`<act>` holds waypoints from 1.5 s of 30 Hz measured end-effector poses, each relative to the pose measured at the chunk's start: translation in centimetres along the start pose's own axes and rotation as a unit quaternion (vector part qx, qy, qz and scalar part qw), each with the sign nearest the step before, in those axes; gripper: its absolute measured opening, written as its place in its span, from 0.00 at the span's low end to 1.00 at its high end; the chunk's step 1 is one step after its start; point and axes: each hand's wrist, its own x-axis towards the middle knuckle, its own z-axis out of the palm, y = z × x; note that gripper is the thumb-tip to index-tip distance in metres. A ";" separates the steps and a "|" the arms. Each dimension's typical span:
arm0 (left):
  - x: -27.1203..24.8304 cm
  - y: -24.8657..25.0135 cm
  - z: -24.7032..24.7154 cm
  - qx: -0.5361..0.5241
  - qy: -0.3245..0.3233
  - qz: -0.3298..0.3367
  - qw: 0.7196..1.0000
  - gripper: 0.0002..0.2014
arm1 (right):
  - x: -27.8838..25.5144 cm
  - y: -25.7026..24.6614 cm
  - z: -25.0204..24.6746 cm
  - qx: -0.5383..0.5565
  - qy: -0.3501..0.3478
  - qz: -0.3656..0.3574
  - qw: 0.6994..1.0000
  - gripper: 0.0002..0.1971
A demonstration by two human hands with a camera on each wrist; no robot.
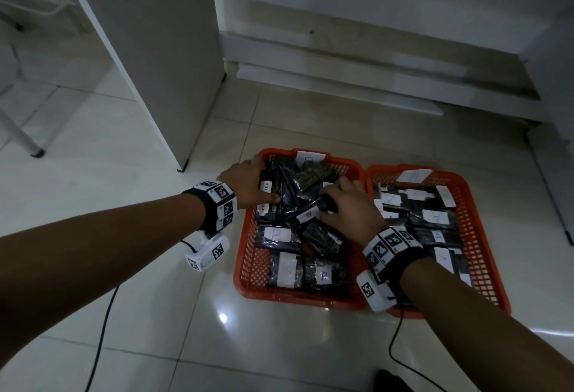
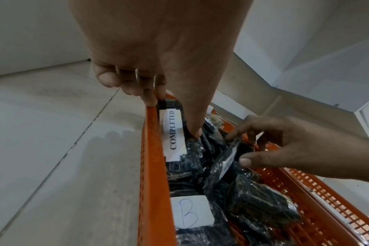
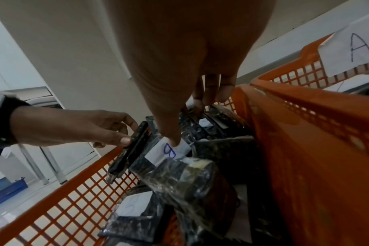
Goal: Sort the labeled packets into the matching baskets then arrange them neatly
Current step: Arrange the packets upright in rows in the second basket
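Two orange baskets sit side by side on the tiled floor. The left basket carries a B tag and holds several black packets with B labels. The right basket carries an A tag and holds A-labelled packets. My left hand is at the left basket's far left corner and pinches a packet marked COMPLETED that stands on edge by the wall. My right hand grips a B-labelled packet in the middle of the same basket, thumb on its label.
A white cabinet panel stands just behind and left of the baskets. A low white shelf runs along the back. Black cables trail from both wrists over the floor. A metal leg stands at far left.
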 end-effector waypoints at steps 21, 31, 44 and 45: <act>-1.2 -0.2 -1.6 -0.175 -0.005 -0.021 0.984 0.30 | -0.7 2.8 -3.9 0.461 -0.043 0.123 0.878 0.09; -1.8 -1.2 -3.1 -0.312 -0.075 0.013 0.947 0.20 | -0.1 1.6 -4.1 0.456 -0.036 0.139 0.878 0.10; -4.4 0.7 -3.7 -0.346 -0.242 -0.001 0.907 0.20 | -0.7 -2.6 -4.0 -0.040 -0.071 0.013 0.997 0.27; -4.3 0.8 -3.8 -0.349 -0.238 0.000 0.906 0.20 | -1.1 -3.3 -3.7 -0.076 -0.026 0.000 0.997 0.31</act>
